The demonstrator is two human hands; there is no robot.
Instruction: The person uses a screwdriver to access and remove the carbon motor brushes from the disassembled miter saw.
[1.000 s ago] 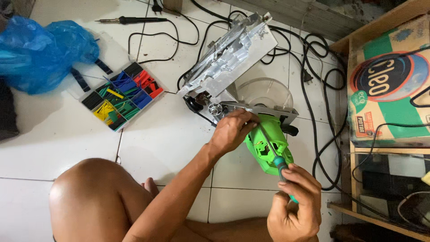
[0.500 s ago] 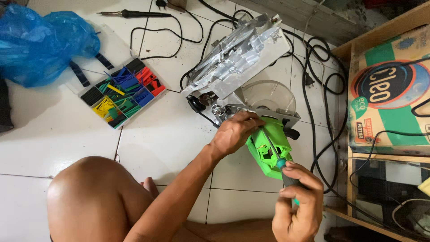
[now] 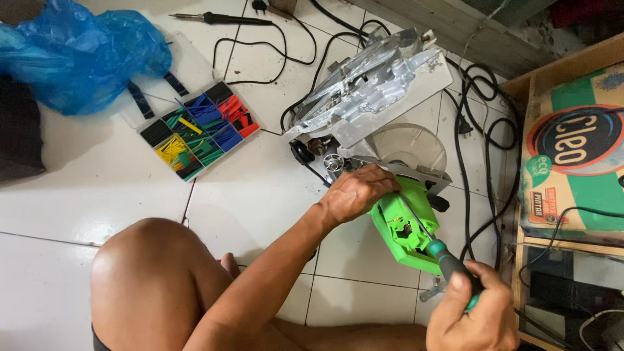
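Observation:
A circular saw with a silver metal base (image 3: pixel 383 88), a clear round blade guard (image 3: pixel 406 148) and an opened bright green motor housing (image 3: pixel 406 224) lies on the white tiled floor. My left hand (image 3: pixel 354 192) presses down on the green housing where it meets the metal body. My right hand (image 3: pixel 471 315) grips a screwdriver with a green and black handle (image 3: pixel 448 260). Its shaft reaches into the open housing.
A clear box of coloured tubing pieces (image 3: pixel 198 130) lies to the left, near a blue plastic bag (image 3: pixel 78 55). A soldering iron (image 3: pixel 218 18) and black cables (image 3: pixel 478 149) lie around the saw. A cardboard box (image 3: pixel 575 149) sits on wooden shelving at right. My bare knee (image 3: pixel 149 273) is in front.
Both hands keep their hold on the saw and the screwdriver. The view has shifted slightly, and the right hand sits a little lower in it.

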